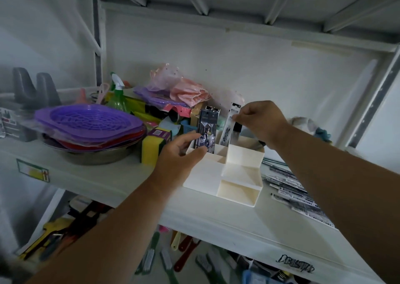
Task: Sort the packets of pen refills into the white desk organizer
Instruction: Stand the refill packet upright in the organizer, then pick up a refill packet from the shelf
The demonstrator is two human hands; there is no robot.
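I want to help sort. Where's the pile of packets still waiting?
Head view: the loose packets lie on the shelf, right of the white organizer, under the right arm.

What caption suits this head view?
Two hands stand refill packets in a white organizer.
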